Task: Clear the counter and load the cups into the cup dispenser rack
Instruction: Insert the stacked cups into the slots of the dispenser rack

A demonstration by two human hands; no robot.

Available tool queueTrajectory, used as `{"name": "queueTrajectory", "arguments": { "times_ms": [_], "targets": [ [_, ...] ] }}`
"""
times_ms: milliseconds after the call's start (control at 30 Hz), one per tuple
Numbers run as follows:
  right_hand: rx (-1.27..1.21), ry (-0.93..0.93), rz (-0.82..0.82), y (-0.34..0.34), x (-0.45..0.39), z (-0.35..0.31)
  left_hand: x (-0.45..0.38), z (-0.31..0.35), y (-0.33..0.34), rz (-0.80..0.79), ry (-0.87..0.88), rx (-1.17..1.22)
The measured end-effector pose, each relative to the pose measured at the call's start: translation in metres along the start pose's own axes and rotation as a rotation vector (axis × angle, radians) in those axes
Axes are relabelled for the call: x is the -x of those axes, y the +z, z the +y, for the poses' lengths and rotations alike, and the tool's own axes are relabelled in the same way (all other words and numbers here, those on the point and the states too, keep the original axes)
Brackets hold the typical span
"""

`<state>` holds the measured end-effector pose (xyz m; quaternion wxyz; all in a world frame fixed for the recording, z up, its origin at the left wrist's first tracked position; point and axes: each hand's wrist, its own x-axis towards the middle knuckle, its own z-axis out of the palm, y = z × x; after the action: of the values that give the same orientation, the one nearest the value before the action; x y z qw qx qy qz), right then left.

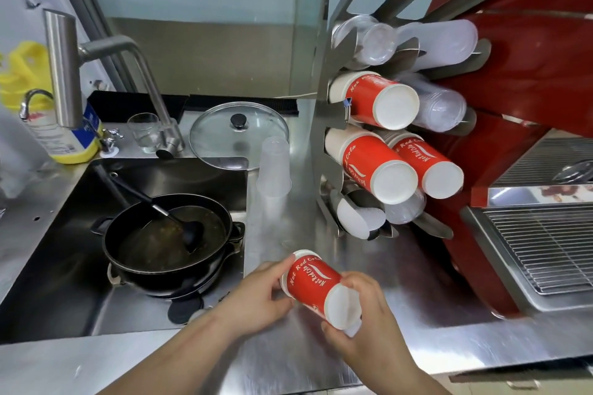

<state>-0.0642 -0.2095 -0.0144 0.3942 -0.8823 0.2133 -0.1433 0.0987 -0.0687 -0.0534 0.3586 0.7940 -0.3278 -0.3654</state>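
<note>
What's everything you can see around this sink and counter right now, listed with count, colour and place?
held paper cups: one stack, red and white, above the counter front
cup rack: one, steel, right of the sink
racked paper cups: three stacks, red and white, middle slots
clear plastic cups: one upside-down stack, on the counter
glass lid: one, black knob, behind the sink
pan: black, in the sink, ladle inside
faucet: one, steel
drinking glass: one, clear
left hand: fingers on the stack's rim end
right hand: gripping the stack's base end
</note>
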Motion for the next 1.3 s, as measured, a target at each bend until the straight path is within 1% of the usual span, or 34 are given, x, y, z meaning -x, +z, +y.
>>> {"name": "queueTrajectory", "arguments": {
  "times_ms": [200, 300, 467, 667, 867, 933, 1033, 1133, 1300],
  "targets": [
    [-0.031, 0.026, -0.042, -0.012, 0.002, 0.001, 0.003, 0.001, -0.003, 0.036, 0.023, -0.096],
    [-0.058, 0.021, -0.027, -0.017, 0.0, -0.003, 0.008, 0.002, -0.009, 0.064, 0.035, -0.172],
    [-0.134, -0.026, 0.01, -0.036, -0.01, -0.026, 0.028, 0.028, -0.027, 0.166, 0.09, -0.175],
    [-0.156, -0.227, 0.158, -0.075, -0.028, -0.071, 0.041, 0.079, -0.058, 0.289, 0.264, -0.264],
    [-0.237, -0.342, 0.293, -0.115, -0.038, -0.096, 0.04, 0.14, -0.081, 0.355, 0.424, -0.354],
    [-0.208, -0.405, 0.351, -0.131, -0.039, -0.102, 0.036, 0.158, -0.083, 0.366, 0.475, -0.371],
    [-0.198, -0.445, 0.428, -0.15, -0.037, -0.103, 0.028, 0.18, -0.081, 0.37, 0.543, -0.377],
    [-0.108, -0.486, 0.502, -0.163, -0.032, -0.1, 0.021, 0.194, -0.072, 0.356, 0.581, -0.377],
    [0.005, -0.524, 0.522, -0.174, -0.026, -0.094, 0.006, 0.203, -0.057, 0.346, 0.646, -0.355]
  ]
}}
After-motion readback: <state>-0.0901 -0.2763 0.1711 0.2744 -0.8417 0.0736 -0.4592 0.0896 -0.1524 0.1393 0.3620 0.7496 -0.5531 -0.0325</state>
